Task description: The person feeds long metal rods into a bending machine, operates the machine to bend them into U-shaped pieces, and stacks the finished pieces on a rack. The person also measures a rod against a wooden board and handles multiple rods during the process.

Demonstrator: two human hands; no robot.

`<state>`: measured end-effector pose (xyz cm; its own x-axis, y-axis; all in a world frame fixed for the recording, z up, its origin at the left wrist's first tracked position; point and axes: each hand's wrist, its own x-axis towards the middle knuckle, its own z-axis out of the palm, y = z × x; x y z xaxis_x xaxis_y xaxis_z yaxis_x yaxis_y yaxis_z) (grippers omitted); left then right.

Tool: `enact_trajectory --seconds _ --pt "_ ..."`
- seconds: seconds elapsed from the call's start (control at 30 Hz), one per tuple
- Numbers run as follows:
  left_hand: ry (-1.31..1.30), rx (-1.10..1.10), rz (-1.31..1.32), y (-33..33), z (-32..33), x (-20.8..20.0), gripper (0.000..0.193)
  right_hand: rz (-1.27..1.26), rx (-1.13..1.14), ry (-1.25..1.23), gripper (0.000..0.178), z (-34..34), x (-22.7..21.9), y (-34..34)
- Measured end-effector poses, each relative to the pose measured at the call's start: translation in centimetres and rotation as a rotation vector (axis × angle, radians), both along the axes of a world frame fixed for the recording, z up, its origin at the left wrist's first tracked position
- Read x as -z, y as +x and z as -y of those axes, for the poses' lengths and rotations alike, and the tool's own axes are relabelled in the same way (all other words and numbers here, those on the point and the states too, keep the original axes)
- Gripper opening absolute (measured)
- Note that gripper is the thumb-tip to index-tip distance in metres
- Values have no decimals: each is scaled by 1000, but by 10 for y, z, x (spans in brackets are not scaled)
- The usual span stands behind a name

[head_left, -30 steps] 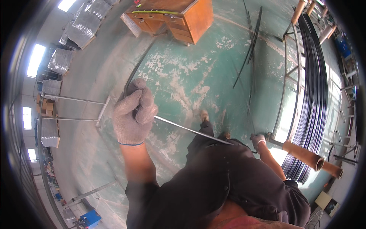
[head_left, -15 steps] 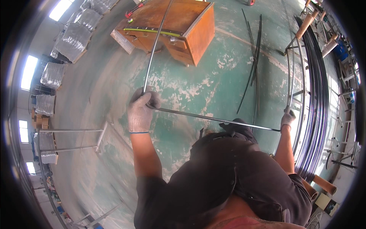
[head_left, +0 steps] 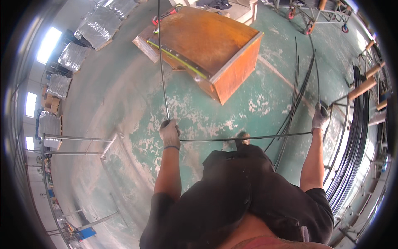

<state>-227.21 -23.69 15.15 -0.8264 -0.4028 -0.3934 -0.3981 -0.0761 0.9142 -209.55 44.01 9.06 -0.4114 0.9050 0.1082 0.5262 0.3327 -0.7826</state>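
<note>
My two gloved hands carry a thin dark metal frame (head_left: 244, 138), whose crossbar runs nearly level in front of my legs. At its left corner my left hand (head_left: 169, 132) is closed, with one long side bar (head_left: 162, 70) rising away past the wooden desk. My right hand (head_left: 320, 118) grips the opposite corner, where the other side bar (head_left: 317, 74) extends outward. The frame's far end is out of view. Beyond it stands the orange-brown wooden desk (head_left: 211, 37), with a yellow-green strip (head_left: 178, 61) along its edge and a red tool (head_left: 166, 14) on its far left.
Several long dark strips (head_left: 296, 95) lie on the worn green floor to the right. Farther right, a rack holds black profiles (head_left: 350, 153). A wheeled trolley (head_left: 323, 20) stands far right, a metal stand (head_left: 76, 152) at left. Foil-wrapped stacks (head_left: 97, 29) line the far left.
My view has shifted, and the desk now sits lower and farther right in it. The crossbar, slanted before, is nearly level. Both hands have kept their hold on the frame.
</note>
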Motion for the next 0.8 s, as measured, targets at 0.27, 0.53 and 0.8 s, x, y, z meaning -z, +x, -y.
enact_trajectory --seconds 0.27,0.53,0.8 --pt "3 -268 161 -71 -51 50 16 60 -281 102 49 -54 -33 -267" --pt "-176 -394 242 -186 -101 136 25 183 -363 86 54 -79 -13 -489" --pt "-111 -312 341 -279 -166 152 46 348 -499 71 54 -119 -38 -662"
